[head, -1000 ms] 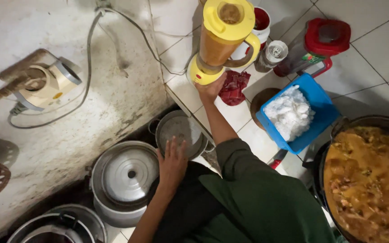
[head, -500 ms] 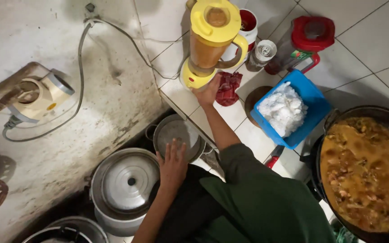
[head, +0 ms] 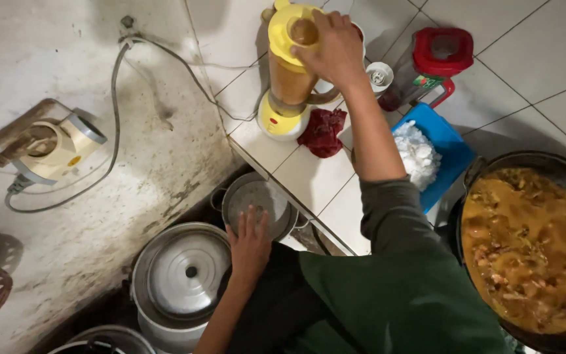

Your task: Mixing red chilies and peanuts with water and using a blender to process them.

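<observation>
Up goes our right hand, from the blender's base to its top.
Our right grip clamps down over the lid of the yellow blender, which stands on the tiled desk beside a dark red cloth. Our left hand lies flat and released on the rim of a small steel pot, just beside a lidded steel pot. At right, a pan of orange stew.

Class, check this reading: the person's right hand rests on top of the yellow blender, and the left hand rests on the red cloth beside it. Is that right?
Not quite. In the head view the right hand is on top of the yellow blender, but the left hand rests on the small metal pot, not on the red cloth.
</observation>
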